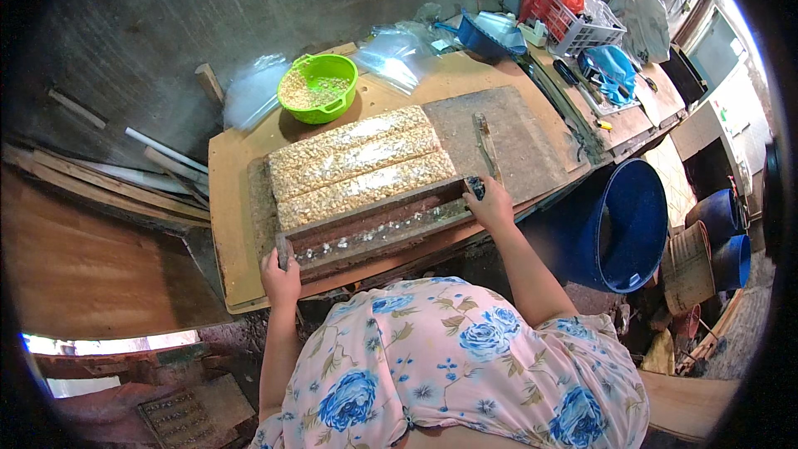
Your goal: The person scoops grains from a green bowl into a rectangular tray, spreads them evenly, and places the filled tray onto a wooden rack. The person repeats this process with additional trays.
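Observation:
A long wooden frame, with pale crumbs along its inside, lies along the near side of the board. My left hand grips its left end, and my right hand grips its right end. Just beyond the frame, several long bars of a pale, grainy puffed snack lie side by side on a worn wooden board. A narrow wooden stick rests on that board, right of the bars. Behind them stands a green plastic basin partly filled with the same loose pale pieces.
Clear plastic sheets lie at the table's back edge. A blue basin and a white plastic crate stand at the back right. A large blue barrel is beside the table. Wooden planks lean at the left.

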Motion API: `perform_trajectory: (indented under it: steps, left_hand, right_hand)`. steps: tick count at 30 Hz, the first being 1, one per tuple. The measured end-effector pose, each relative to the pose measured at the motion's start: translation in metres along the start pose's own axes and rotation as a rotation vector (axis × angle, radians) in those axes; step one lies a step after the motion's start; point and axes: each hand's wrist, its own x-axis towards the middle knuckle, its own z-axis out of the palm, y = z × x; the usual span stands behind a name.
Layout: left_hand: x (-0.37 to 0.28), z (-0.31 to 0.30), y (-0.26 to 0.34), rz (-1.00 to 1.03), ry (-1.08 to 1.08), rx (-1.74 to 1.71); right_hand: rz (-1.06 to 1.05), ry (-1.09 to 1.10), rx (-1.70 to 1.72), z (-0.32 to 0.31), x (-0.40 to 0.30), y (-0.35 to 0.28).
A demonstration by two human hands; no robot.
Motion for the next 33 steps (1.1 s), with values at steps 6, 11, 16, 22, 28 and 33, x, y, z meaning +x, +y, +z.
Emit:
perform_trajectory:
  steps: [6, 11, 16, 22, 28, 33]
  left_hand:
    - [0.001, 0.001, 0.005, -0.009, 0.022, 0.033]
    - [-0.003, -0.002, 0.007, 0.018, 0.041, 0.035]
    - [0.0, -0.001, 0.002, -0.036, 0.04, 0.028]
    - [0.011, -0.004, 0.004, -0.043, -0.004, -0.058]
    - [0.057, -0.008, -0.009, -0.14, -0.079, 0.176]
    - [0.073, 0.012, -0.03, -0.17, -0.119, 0.171]
  right_hand:
    - [-0.019, 0.012, -0.003, 0.001, 0.005, -0.002]
    - [-0.001, -0.047, -0.02, -0.001, 0.006, -0.006]
    - [-0.014, -0.082, -0.022, -0.001, 0.01, -0.006]
    - [-0.038, -0.091, 0.002, -0.005, 0.009, -0.009]
    - [-0.03, 0.076, 0.036, -0.01, 0.044, -0.001]
    - [-0.185, 0.051, 0.013, 0.008, 0.147, -0.017]
